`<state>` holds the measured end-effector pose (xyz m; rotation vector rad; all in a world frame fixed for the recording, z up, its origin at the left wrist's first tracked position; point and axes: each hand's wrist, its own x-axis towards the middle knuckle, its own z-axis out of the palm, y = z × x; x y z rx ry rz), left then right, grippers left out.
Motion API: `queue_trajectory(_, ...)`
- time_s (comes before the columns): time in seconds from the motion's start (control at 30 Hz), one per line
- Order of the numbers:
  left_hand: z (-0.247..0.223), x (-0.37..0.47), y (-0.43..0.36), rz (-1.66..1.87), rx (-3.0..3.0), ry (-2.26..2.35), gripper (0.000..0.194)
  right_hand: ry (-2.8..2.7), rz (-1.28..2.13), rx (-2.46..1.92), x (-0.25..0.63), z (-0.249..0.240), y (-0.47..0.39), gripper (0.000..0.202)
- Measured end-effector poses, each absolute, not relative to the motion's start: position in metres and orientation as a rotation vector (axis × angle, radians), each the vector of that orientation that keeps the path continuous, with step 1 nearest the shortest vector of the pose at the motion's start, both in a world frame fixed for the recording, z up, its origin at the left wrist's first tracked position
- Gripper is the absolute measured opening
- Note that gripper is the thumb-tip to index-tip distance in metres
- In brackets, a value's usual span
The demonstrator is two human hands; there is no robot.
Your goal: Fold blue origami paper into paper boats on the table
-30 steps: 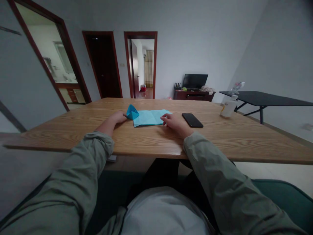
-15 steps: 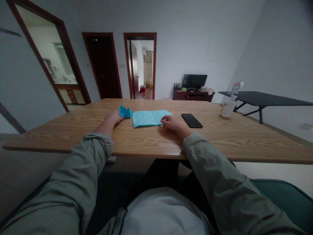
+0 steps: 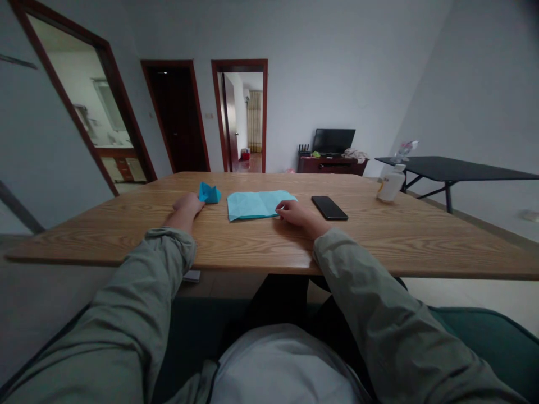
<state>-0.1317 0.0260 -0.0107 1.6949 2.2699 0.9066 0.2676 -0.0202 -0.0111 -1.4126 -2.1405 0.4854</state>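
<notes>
A small folded blue paper shape point(image 3: 209, 193) sits on the wooden table point(image 3: 269, 241), left of a flat light-blue paper sheet point(image 3: 257, 203). My left hand point(image 3: 187, 204) lies on the table with its fingertips touching the folded shape's near side. My right hand point(image 3: 293, 212) rests at the sheet's right near corner, fingers curled on its edge. Both forearms in grey-green sleeves reach out over the table.
A black phone point(image 3: 329, 207) lies right of my right hand. A white bottle point(image 3: 389, 183) stands at the table's far right. Behind it is a black side table point(image 3: 458, 168). A TV on a cabinet point(image 3: 333, 151) and open doorways line the far wall.
My left hand has carried the folded blue shape leftwards, off the light-blue sheet, and set it on the table. My right hand stayed at the sheet's corner.
</notes>
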Motion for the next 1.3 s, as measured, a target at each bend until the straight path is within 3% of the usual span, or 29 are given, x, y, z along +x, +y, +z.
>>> queue_trajectory(0.1, -0.012, -0.128, 0.029, 0.753, 1.713, 2.466, 0.038, -2.148, 0.483, -1.401, 0.268, -0.012, -0.02, 0.015)
queue_trajectory(0.3, -0.016, -0.103, 0.042, 0.789, 1.969, 2.203, 0.065, -2.164, 0.461, -1.42, 0.267, -0.013, -0.019, 0.017)
queue_trajectory(0.63, -0.007, -0.084, 0.035, 1.009, 1.96, 2.073, 0.032, -2.16, 0.456, -1.393, 0.267, -0.01, -0.022, 0.015)
queue_trajectory(0.87, 0.025, -0.036, 0.006, 1.473, 1.759, 1.314, 0.019, -1.862, 0.597, -1.254, 0.261, 0.003, -0.032, 0.028)
queue_trajectory(1.0, 0.032, -0.003, -0.011, 1.438, 1.589, 0.966, 0.019, -1.626, 0.929, -1.094, 0.259, 0.015, -0.046, 0.047)
queue_trajectory(1.13, 0.032, 0.018, -0.021, 1.308, 1.582, 0.88, 0.018, -1.591, 1.204, -0.968, 0.258, 0.019, -0.054, 0.047)
queue_trajectory(1.3, 0.032, 0.031, -0.024, 1.294, 1.594, 0.797, 0.018, -1.61, 1.241, -0.931, 0.257, 0.018, -0.051, 0.043)
